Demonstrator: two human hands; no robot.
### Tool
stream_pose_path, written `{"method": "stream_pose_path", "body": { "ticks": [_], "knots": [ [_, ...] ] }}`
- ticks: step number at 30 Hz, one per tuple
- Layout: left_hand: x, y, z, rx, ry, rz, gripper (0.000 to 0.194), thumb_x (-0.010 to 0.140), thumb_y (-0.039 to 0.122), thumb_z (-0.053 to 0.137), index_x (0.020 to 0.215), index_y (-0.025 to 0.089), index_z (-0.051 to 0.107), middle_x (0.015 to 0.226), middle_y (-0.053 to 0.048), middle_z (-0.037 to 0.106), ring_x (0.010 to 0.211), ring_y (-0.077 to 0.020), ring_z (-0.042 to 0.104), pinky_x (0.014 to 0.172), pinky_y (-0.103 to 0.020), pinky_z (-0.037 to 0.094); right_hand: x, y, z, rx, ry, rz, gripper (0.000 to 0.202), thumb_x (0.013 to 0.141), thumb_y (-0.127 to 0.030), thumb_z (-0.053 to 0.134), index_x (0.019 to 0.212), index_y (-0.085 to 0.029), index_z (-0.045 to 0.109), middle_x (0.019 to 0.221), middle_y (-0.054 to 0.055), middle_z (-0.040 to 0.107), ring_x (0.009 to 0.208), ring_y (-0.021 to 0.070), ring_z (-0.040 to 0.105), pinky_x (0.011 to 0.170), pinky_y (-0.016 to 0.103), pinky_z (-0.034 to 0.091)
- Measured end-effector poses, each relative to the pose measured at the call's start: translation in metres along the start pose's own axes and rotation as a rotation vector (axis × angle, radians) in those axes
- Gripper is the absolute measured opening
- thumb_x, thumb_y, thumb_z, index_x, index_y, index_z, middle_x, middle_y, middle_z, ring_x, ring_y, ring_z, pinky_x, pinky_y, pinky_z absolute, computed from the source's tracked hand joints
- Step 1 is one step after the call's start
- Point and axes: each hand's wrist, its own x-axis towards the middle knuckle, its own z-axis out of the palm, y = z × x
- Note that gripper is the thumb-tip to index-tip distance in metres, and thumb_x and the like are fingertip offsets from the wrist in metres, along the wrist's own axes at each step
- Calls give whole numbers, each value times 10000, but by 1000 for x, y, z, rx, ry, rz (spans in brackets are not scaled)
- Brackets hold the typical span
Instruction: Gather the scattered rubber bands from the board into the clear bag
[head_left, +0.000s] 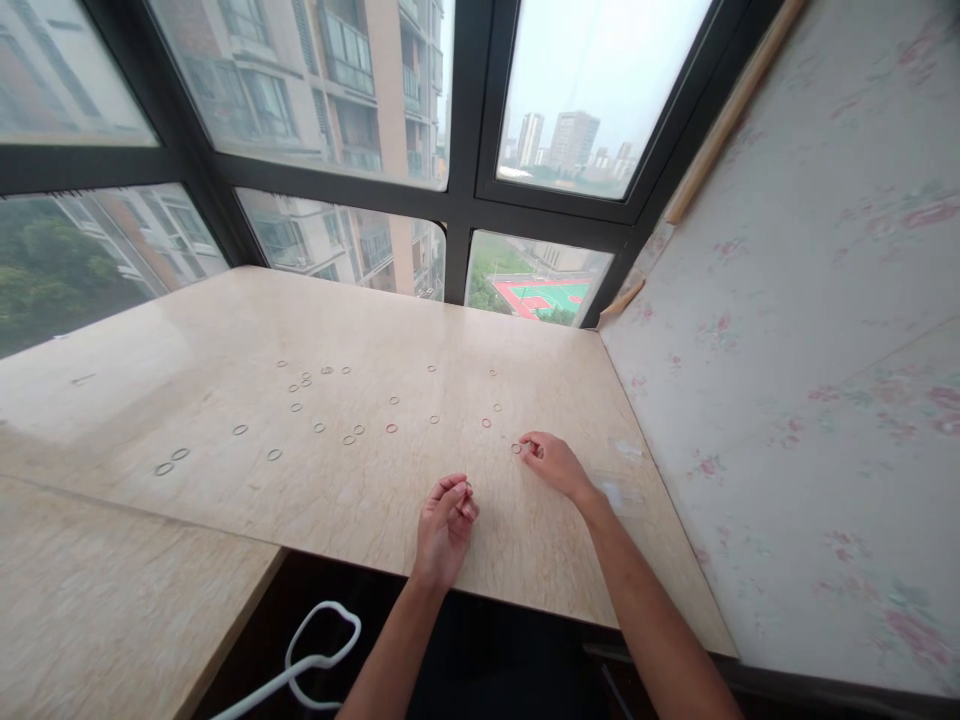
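Note:
My right hand (553, 462) is low over the tabletop, its fingers curled and pinched together. Right beside its fingertips lies a thin dark ring (516, 449); whether the fingers grip part of it or another small thing is too small to tell. My left hand (448, 522) is turned partly palm up near the front edge, thumb against curled fingers, and what it holds is hidden. Ahead of both hands are a red ring (486, 423) and a yellow ring (497, 408). Another red ring (391, 428) and a green ring (320, 428) lie farther left.
Several more thin rings (240, 430) are scattered over the left of the beige tabletop (360, 510). Clear plastic packaging (621, 492) lies near the papered wall (810, 420) on the right. Windows border the back. A white curved tube (300, 665) stands below the front edge.

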Motion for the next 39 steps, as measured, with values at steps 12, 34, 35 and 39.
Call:
{"method": "stream_pose_path", "body": {
  "ticks": [12,34,35,39],
  "knots": [
    [2,1,0,3,11,-73,175,705,193,722,857,170,640,740,8,593,547,-36,487,567,-169,436,5,-19,4,-394,-144,-5,121,822,-214,505,812,-201,625,709,42,648,631,149,558,551,248,260],
    [5,4,4,34,53,-106,186,662,138,714,832,171,648,730,-1,552,547,-59,461,531,-177,468,-86,40,-84,-97,597,173,162,854,-321,482,817,-205,589,447,-75,378,429,98,359,508,237,315],
    [5,4,5,38,56,-105,181,664,137,709,830,172,648,727,0,550,545,-59,459,529,-178,468,-86,44,-84,-135,532,192,153,844,-305,489,811,-206,602,448,-69,396,432,100,373,506,240,303],
    [4,4,6,44,65,-102,172,668,134,699,828,174,647,721,5,541,541,-57,455,527,-176,469,-87,52,-80,-251,273,262,180,816,-285,509,870,-217,667,477,-35,485,465,126,446,496,254,255]
  ]
}}
